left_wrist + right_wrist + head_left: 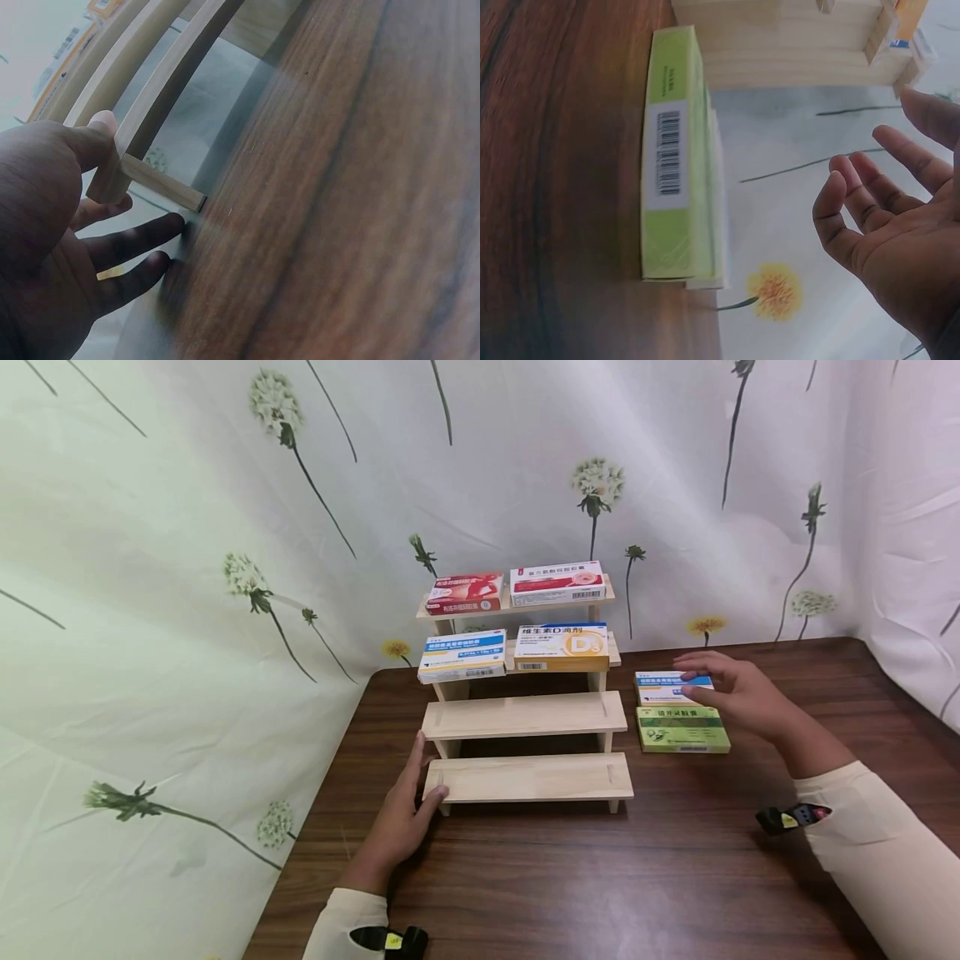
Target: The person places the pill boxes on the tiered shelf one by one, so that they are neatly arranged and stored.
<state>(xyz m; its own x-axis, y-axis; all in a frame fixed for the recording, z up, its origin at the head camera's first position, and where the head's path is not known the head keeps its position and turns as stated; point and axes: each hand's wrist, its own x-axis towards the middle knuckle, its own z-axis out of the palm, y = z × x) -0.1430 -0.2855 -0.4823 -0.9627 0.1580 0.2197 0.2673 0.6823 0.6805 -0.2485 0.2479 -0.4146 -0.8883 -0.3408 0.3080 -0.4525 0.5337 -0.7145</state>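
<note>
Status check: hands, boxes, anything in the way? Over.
Left hand gripping wooden rack's bottom step. Right hand empty, over blue-and-white box on table. Green box beside it. No obstruction visible.

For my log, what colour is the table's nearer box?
Nearer box: light green, darker band; clearest in head view.

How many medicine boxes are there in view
6. On the rack, top tier: red box, red-white box; tier below: blue-white box, orange-white box. On the table: green box, second blue-white box partly behind the right hand.
</note>
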